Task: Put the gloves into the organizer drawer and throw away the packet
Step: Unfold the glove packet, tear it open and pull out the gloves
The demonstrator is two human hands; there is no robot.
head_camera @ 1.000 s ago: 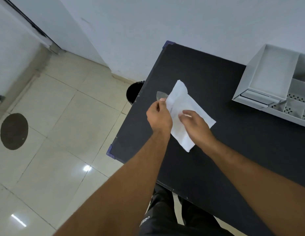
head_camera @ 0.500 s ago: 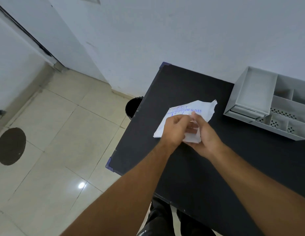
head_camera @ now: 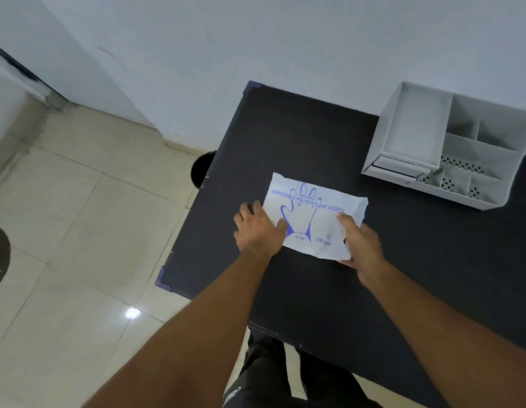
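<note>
Fingers (head_camera: 250, 212) of the left hand (head_camera: 257, 231) lie spread and flat, palm down, pressing on the left end of the glove packet (head_camera: 314, 219); nothing is grasped there. Left of the table, a dark bin (head_camera: 201, 172) stands on the tiled floor (head_camera: 79, 231), partly hidden by the table edge. The packet lies flat on the black table (head_camera: 285, 136), printed face up, with a blue hand outline and the words "DISPOSABLE POLYETHYLENE GLOVES" and "100 PIECES" legible. Its right edge looks ragged. The right hand (head_camera: 360, 245) holds the packet's near right corner, thumb on top and fingers curled beneath the edge. Further right and towards the wall stands the white organizer (head_camera: 403, 134), well apart from the packet, with several open compartments, two showing perforated floors. Its drawer (head_camera: 397, 166) sits at the lower front left; whether it is fully closed cannot be told.
</note>
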